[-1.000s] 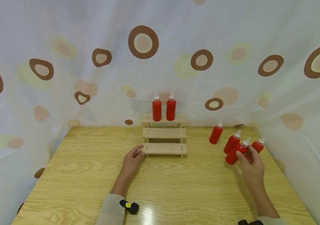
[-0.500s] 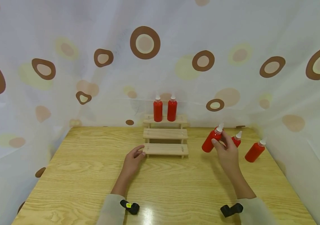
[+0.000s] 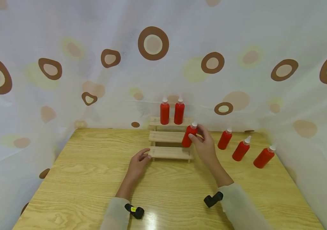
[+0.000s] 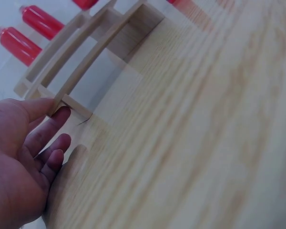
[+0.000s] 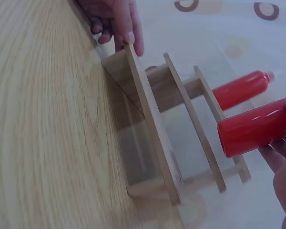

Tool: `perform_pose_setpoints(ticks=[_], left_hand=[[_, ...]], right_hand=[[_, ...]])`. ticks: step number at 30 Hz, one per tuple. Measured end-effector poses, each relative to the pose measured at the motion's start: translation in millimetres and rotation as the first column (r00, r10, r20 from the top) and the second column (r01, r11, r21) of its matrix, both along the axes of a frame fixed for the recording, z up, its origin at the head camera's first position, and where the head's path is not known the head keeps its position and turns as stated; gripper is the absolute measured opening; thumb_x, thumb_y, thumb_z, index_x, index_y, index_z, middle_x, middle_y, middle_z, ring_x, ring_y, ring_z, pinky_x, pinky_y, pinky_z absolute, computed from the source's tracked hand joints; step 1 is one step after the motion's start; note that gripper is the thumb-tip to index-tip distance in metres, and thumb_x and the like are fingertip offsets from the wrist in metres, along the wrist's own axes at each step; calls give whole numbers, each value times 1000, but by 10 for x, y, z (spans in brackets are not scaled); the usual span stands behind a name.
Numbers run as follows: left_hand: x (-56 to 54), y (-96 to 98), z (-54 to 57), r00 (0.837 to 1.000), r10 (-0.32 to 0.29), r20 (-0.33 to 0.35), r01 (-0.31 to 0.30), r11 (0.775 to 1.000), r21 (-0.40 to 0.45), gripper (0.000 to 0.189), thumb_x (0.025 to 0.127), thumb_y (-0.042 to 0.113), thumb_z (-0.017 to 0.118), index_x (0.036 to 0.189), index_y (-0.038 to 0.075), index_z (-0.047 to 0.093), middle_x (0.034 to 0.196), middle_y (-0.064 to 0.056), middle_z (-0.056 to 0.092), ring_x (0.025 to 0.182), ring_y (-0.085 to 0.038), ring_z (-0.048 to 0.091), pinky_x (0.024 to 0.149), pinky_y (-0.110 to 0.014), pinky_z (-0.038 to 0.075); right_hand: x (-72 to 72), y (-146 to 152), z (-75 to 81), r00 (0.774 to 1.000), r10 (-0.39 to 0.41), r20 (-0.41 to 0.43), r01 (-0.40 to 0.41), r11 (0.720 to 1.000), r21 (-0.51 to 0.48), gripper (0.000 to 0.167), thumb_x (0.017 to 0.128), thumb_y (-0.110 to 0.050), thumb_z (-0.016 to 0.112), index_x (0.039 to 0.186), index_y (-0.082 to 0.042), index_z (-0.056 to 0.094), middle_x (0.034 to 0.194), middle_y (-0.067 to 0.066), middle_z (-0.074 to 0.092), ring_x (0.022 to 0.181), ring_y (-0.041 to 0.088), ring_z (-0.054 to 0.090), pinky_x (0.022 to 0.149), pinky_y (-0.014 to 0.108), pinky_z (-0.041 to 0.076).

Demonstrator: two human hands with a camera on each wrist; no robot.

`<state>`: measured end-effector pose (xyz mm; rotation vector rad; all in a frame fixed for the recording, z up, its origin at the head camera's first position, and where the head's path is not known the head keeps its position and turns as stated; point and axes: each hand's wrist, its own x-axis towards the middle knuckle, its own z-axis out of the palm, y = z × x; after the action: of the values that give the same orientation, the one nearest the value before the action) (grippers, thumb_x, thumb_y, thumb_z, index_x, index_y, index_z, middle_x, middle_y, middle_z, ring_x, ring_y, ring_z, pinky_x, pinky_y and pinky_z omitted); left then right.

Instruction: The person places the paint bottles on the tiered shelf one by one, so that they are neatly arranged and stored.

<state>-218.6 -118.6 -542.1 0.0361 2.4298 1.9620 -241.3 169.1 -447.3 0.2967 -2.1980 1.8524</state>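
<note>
A red squeeze bottle (image 3: 189,136) with a white tip is held in my right hand (image 3: 205,145), tilted slightly, in front of the right side of the three-step wooden rack (image 3: 170,152). In the right wrist view the held bottle (image 5: 257,128) is off the steps, its base toward the rack. My left hand (image 3: 138,164) pinches the left end of the lowest step; in the left wrist view the thumb lies on top and a fingertip (image 4: 62,114) is at the underside. Two like bottles stand on the top step, a left one (image 3: 164,112) and a right one (image 3: 179,112).
Three more red bottles stand on the wooden table (image 3: 94,179) to the right: a back one (image 3: 225,139), a middle one (image 3: 241,150) and a front one (image 3: 264,157). A patterned white sheet (image 3: 117,80) hangs behind and at both sides.
My right hand has carried the bottle leftward from the group at the right to in front of the rack. My left hand keeps its place at the lowest step. The view has shifted slightly.
</note>
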Motion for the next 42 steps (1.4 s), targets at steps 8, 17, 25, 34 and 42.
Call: perform_pose_setpoints(ticks=[8, 17, 25, 34, 42], left_hand=[[-2, 29, 4, 1000, -4, -4, 3, 1000, -5, 39, 101, 27, 64, 139, 19, 61, 115, -11, 71, 110, -26, 64, 99, -48, 48], [10, 28, 24, 1000, -18, 5, 18, 1000, 18, 41, 100, 29, 65, 140, 19, 60, 119, -12, 69, 113, -27, 63, 100, -49, 48], [12, 38, 34, 1000, -1, 8, 1, 1000, 3, 39, 100, 25, 64, 138, 19, 61, 117, -11, 71, 112, -26, 64, 100, -47, 48], [15, 21, 41, 1000, -2, 4, 2, 1000, 3, 38, 101, 25, 63, 139, 19, 61, 120, -13, 70, 115, -28, 64, 101, -50, 48], [22, 20, 55, 1000, -5, 3, 5, 1000, 5, 39, 101, 24, 62, 140, 18, 60, 121, -13, 69, 115, -28, 63, 101, -48, 48]], right_hand=[[-187, -329, 41, 999, 54, -11, -54, 999, -8, 54, 97, -21, 70, 144, -10, 45, 140, 12, 54, 130, 26, 54, 108, 36, 47], [-400, -583, -40, 997, 79, -7, -80, 997, -16, 50, 96, -21, 71, 140, -12, 48, 139, 11, 56, 129, 27, 56, 108, 43, 47], [-480, -758, -89, 996, 83, -33, -84, 996, -16, 47, 96, -14, 70, 138, -10, 49, 139, 13, 56, 128, 30, 57, 108, 44, 47], [-509, -913, -85, 995, 95, -41, -95, 995, -15, 45, 96, -13, 70, 137, -9, 50, 137, 13, 57, 126, 29, 58, 108, 42, 47], [-438, -909, -17, 994, 106, -10, -106, 994, -9, 48, 97, -16, 69, 140, -11, 49, 141, 11, 56, 133, 27, 54, 112, 41, 43]])
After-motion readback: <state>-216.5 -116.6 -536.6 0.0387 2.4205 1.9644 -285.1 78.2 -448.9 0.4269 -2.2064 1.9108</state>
